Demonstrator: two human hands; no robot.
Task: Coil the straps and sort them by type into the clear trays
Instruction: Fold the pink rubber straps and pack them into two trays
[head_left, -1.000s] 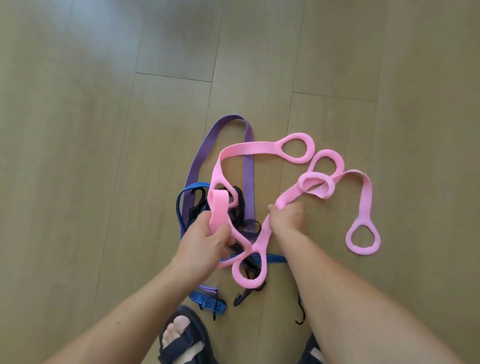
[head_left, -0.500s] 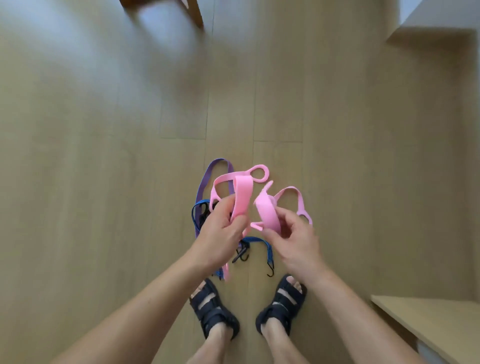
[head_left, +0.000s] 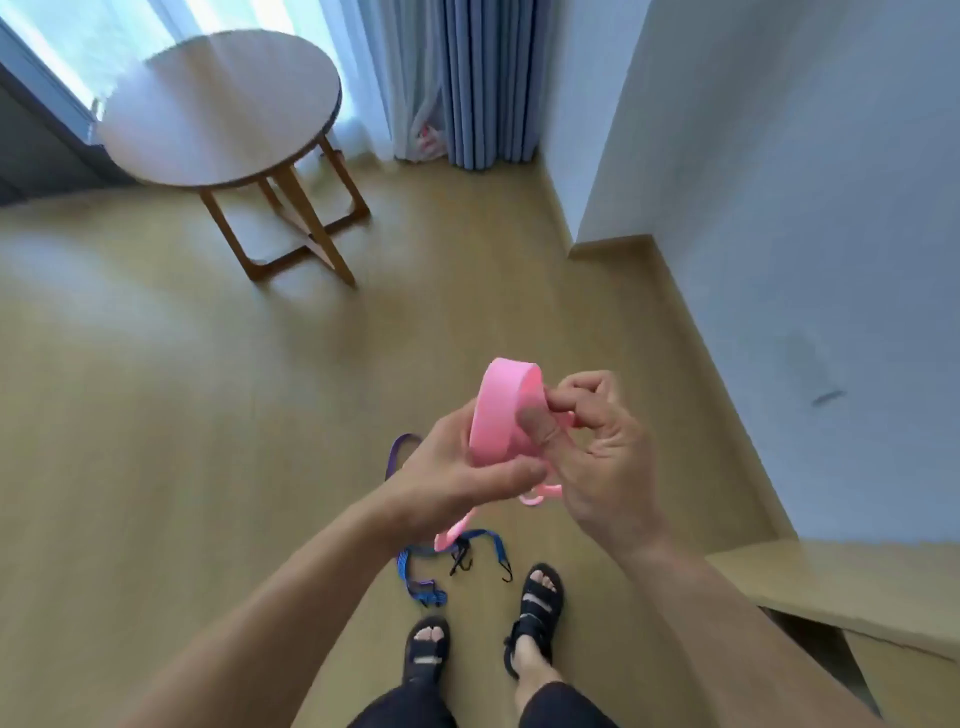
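Raised, flat pink strap (head_left: 500, 410) curves oval between left hand (head_left: 457, 486) and right hand (head_left: 610, 467).

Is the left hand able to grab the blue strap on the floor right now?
Probably not yet. The left hand and right hand both grip the pink strap, and the blue strap lies on the floor by the sandals. The way is free, but the person would need to bend down.

Pink strap (head_left: 501, 410), blue strap (head_left: 405, 569) (black hooks), purple strap (head_left: 397, 449).
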